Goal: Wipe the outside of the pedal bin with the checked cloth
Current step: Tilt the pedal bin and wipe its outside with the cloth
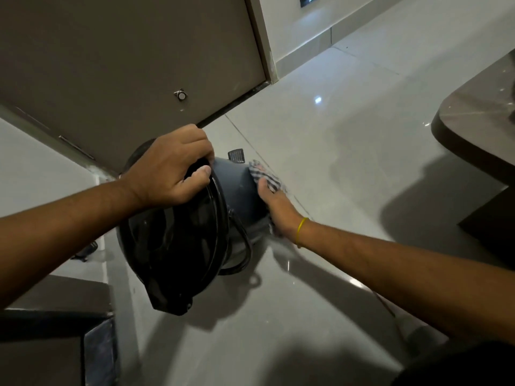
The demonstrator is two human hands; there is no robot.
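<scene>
A grey pedal bin [237,188] with a black rim and a black liner is tilted toward me on the floor, its mouth facing the camera. Its black pedal [236,156] shows at the far end. My left hand [170,171] grips the top of the rim, thumb inside. My right hand [276,207] presses the checked cloth [266,175] flat against the bin's right outer side. Part of the cloth is hidden under my palm.
A brown door [125,65] with a round door stop stands close behind the bin. Dark furniture [473,129] juts in at the right, and a dark cabinet [55,316] sits at the lower left. Glossy pale floor tiles [348,149] stretch around the bin.
</scene>
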